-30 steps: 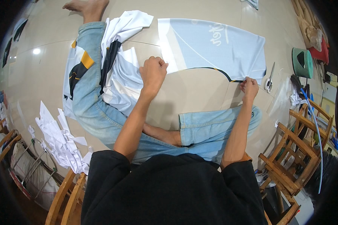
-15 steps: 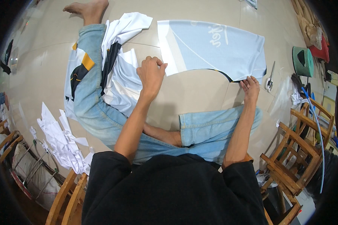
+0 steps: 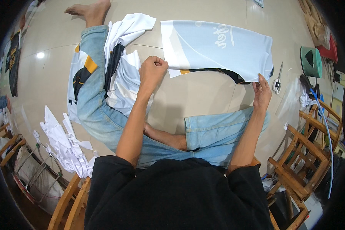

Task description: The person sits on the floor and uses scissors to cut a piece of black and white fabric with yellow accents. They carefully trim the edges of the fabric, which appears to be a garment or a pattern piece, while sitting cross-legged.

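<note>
In the head view, the left hand (image 3: pixel 152 73) pinches the lower left edge of a pale blue and white printed fabric panel (image 3: pixel 214 48), spread on the beige tiled floor (image 3: pixel 203 90). Well apart from it, the right hand (image 3: pixel 262 94) touches the panel's lower right edge, its grip unclear, near white-handled metal scissors (image 3: pixel 278 79).

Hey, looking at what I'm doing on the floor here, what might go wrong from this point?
Dark and yellow cloth shows past the pale panel along its curved edge, so the layers might end up uneven.
The scissors lie close by your right hand; a sideways sweep could knock them.
Your left leg appears to lie across other fabric, which may crease or drag.
</note>
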`<move>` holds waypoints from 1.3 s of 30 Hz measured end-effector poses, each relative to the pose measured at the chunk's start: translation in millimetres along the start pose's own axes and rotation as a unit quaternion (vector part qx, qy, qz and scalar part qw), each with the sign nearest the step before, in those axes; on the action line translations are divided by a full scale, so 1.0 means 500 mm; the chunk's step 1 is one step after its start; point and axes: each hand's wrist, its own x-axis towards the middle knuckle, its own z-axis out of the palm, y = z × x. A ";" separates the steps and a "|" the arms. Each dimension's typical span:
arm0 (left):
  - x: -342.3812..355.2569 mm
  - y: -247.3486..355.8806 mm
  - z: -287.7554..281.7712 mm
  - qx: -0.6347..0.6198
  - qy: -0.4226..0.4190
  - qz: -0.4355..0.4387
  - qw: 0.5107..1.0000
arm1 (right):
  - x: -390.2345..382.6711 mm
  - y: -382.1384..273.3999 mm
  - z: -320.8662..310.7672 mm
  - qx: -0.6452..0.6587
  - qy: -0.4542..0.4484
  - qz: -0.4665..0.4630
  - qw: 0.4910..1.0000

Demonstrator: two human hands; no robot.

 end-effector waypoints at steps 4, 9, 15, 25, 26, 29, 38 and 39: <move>-0.002 0.005 -0.006 0.067 -0.030 0.017 0.997 | 0.007 0.035 -0.010 -0.051 0.006 0.018 0.999; -0.006 0.005 0.004 0.110 -0.016 0.061 0.992 | 0.015 0.066 0.001 -0.117 -0.002 0.014 0.993; -0.011 0.013 0.012 0.039 -0.003 0.079 0.996 | 0.010 0.058 0.011 -0.116 0.003 0.005 0.993; -0.030 0.009 0.035 0.022 -0.029 0.079 0.996 | 0.004 0.056 0.017 -0.119 -0.017 0.023 0.992; -0.031 0.009 0.034 0.029 -0.024 0.080 0.996 | 0.004 0.057 0.019 -0.119 -0.015 0.018 0.993; -0.034 0.013 0.033 0.049 -0.020 0.082 0.995 | 0.004 0.059 0.016 -0.120 -0.017 0.009 0.993; -0.035 0.001 0.040 0.107 0.027 0.117 0.987 | 0.008 0.068 0.009 -0.146 -0.018 0.012 0.989; -0.035 -0.001 0.041 0.107 0.030 0.117 0.987 | 0.006 0.067 0.010 -0.148 -0.017 0.013 0.989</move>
